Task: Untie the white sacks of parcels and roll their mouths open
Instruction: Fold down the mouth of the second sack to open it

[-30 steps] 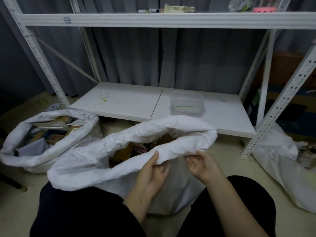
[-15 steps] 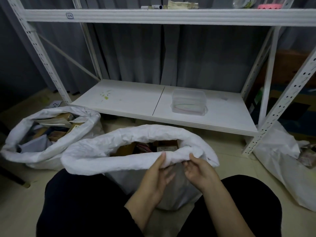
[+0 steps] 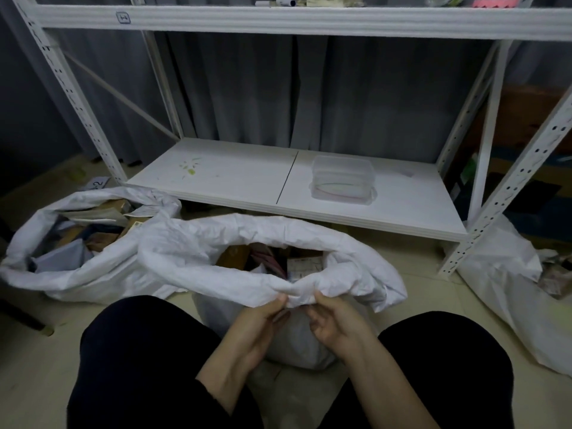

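Behind, one white rack [image 3: 278, 21]. On the floor before it, three white sacks: left sack [image 3: 93, 274] and middle sack [image 3: 216, 261] touching, mouths rolled open on parcels [image 3: 305, 264]; right sack [image 3: 501, 274] slumped well apart. Two hands, left hand [image 3: 260, 323] and right hand [image 3: 334, 323], fingers curled, both pinching the middle sack's near rim, close together. On the lower shelf [image 3: 232, 181], one clear box [image 3: 342, 178].

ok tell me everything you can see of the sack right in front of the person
The middle sack is white, crinkled, woven-looking plastic, standing upright on the pale floor between the person's knees. Its mouth is open and rolled down into a thick cuff, showing brown and printed parcels inside. The left hand and right hand pinch the near rim. The cuff appears to touch the neighbouring sack.
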